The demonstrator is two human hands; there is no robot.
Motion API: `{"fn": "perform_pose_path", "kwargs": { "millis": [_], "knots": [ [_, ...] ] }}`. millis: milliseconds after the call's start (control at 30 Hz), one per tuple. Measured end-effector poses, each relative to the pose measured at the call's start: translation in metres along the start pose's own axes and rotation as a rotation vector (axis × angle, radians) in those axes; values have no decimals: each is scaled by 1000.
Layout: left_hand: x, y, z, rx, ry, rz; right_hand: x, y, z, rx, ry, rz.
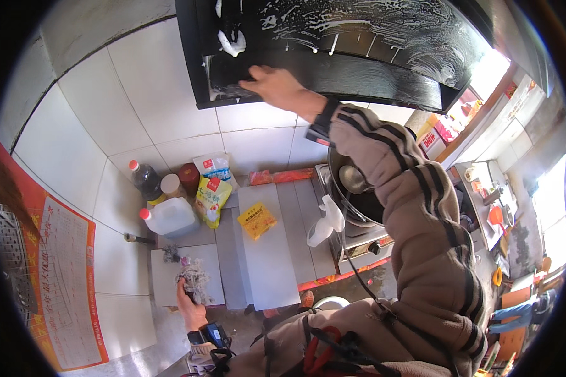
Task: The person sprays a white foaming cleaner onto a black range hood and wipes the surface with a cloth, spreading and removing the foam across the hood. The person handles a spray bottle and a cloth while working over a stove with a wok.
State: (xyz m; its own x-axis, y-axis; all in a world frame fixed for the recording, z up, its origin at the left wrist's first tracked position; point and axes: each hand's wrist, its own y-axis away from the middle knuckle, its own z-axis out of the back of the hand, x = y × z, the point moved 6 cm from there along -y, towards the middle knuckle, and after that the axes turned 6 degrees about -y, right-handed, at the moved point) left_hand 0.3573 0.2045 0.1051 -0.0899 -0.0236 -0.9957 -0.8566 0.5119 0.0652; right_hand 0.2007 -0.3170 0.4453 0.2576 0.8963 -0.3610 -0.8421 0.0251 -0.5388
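Note:
My left hand [192, 306] grips a frayed grey rag [195, 280], low at the left over a white board [162, 278]. A dark steel wool scourer [171, 253] lies just beyond the rag. Up high, my right hand [283, 89] is in front of the lower left part of a black range hood [320, 75]. Its fingers are bent and apart, with nothing visible between them; whether they touch the panel is unclear. White foam [233, 45] streaks and drips down the hood's upper panel.
A gas stove [358, 249] carries a wok [372, 202] with a metal ladle [353, 179]. Left of it stand a plastic jug [172, 217], a dark sauce bottle [146, 181] and seasoning bags [212, 200]. A yellow packet [257, 220] lies on a grey-white panel [271, 264]. Another person [523, 311] is far right.

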Motion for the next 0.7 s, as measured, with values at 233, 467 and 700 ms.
{"fn": "perform_pose_path", "kwargs": {
  "millis": [233,467,700],
  "knots": [
    [4,1,5,-66,-21,136,12,-28,7,148,-54,-165],
    [17,5,36,-164,250,263,17,-71,0,-281,-212,-398],
    [15,-10,42,24,474,365,40,-56,-22,5,-93,-188]
  ]
}}
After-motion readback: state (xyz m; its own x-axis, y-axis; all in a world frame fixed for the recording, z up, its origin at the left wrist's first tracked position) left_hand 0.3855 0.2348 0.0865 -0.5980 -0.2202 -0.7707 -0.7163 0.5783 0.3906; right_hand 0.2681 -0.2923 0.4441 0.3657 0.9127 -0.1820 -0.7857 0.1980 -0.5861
